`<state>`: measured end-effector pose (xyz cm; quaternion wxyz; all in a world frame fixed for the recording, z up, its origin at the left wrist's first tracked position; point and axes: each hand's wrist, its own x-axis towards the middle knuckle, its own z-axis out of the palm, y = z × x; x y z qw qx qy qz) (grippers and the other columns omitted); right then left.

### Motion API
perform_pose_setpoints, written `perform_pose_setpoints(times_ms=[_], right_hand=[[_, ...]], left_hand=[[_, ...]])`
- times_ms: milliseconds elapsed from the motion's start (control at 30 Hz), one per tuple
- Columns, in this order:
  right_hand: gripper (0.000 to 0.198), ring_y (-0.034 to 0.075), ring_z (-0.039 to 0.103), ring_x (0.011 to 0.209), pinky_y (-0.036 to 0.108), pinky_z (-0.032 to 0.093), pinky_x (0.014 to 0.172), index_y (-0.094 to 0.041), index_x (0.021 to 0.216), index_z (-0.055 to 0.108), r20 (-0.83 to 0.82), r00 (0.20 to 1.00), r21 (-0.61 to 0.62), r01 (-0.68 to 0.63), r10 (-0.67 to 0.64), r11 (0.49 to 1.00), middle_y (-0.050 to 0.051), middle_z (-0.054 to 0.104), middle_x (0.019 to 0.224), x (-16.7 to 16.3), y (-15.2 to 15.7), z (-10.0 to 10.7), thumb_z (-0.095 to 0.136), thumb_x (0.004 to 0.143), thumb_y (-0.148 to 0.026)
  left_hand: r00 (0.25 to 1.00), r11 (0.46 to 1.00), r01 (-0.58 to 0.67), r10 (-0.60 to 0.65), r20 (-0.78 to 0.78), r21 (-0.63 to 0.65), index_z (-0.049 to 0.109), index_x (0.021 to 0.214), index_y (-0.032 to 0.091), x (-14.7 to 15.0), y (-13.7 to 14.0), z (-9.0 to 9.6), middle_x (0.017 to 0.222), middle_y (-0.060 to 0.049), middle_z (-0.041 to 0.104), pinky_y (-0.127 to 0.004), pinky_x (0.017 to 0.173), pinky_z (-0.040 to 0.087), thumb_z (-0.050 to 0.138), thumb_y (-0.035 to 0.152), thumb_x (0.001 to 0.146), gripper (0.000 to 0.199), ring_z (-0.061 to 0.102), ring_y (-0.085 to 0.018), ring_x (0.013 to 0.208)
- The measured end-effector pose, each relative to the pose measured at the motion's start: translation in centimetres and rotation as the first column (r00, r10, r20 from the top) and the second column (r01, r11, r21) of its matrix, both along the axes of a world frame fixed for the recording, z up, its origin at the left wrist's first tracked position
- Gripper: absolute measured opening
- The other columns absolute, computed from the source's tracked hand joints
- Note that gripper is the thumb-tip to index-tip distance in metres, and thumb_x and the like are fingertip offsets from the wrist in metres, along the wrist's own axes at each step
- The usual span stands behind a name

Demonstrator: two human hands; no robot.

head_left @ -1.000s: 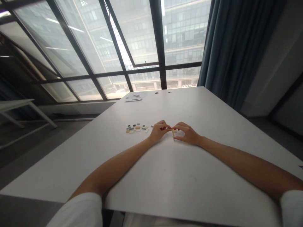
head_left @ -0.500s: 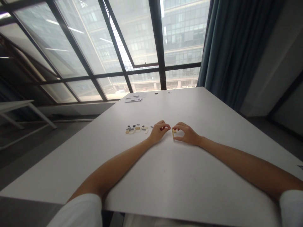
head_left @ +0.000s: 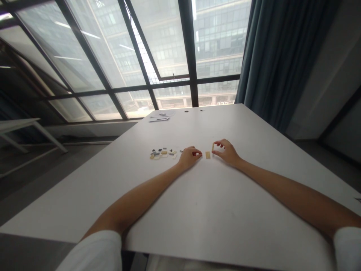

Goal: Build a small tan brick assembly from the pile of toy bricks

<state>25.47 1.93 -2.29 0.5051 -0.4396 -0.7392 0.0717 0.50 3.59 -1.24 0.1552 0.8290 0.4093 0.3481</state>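
A tan studded building brick lies flat on the white table, between my two hands. My right hand pinches a narrow tan building plate between thumb and fingers, just right of that brick and a little farther back. My left hand rests to the left of the brick, its thumb and fingertips pressed together. Whatever the left fingers hold, if anything, is too small to make out. Beyond the left hand, a small grey piece is partly in sight.
Loose tan, grey, white and black building pieces form a cluster left of my left hand. White papers lie at the table's far left corner. Two small dark items, one a round disc, sit near the far edge.
My right hand has moved back and slightly right, carrying the narrow plate. The tan brick now shows uncovered on the table. My left hand has barely shifted.
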Motion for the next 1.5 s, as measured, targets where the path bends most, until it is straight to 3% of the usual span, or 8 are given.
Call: perform_pose_setpoints(times_ms=[200,467,1000,1500], right_hand=[[0.036,0.017,0.054,0.071,0.031,0.046,0.068,-0.017,0.098,0.075,0.094,0.996,-0.167,0.010,0.006,0.986,0.002,0.062,0.078,0.1,0.8,-0.7,0.081,0.068,-0.036],[0.042,0.013,0.054,0.070,0.025,0.039,0.064,-0.020,0.103,0.076,0.230,0.972,-0.398,0.045,0.052,0.916,0.001,0.064,0.081,0.2,0.5,-0.2,0.078,0.068,-0.043],[0.040,0.013,0.053,0.069,0.024,0.040,0.064,-0.017,0.104,0.076,0.195,0.977,-0.421,-0.002,0.092,0.907,0.002,0.067,0.082,0.5,0.7,-0.5,0.075,0.071,-0.039],[0.033,0.012,0.054,0.067,0.025,0.038,0.064,-0.022,0.099,0.077,0.237,0.969,-0.421,0.034,0.074,0.906,-0.001,0.068,0.081,0.1,0.2,0.3,0.075,0.071,-0.039]], left_hand=[[0.994,0.998,0.035,-0.040,-0.101,-0.045,0.081,0.092,0.022,0.1,-0.1,-0.1,0.071,-0.001,0.060,-0.026,0.058,0.036,0.070,0.035,0.080,0.021,0.052,-0.013,0.060],[0.975,0.995,-0.013,-0.009,-0.223,-0.100,0.080,0.101,0.023,0.2,-0.7,0.8,0.077,-0.001,0.062,-0.026,0.063,0.039,0.063,0.042,0.084,0.030,0.055,-0.013,0.067],[0.977,0.994,-0.019,-0.005,-0.214,-0.110,0.080,0.100,0.023,0.2,-0.7,0.9,0.079,-0.001,0.064,-0.026,0.064,0.039,0.064,0.041,0.083,0.029,0.056,-0.013,0.068],[0.977,0.995,-0.017,-0.005,-0.215,-0.100,0.080,0.099,0.024,0.3,-0.4,0.7,0.076,-0.001,0.062,-0.025,0.062,0.039,0.064,0.041,0.082,0.029,0.055,-0.013,0.066]])
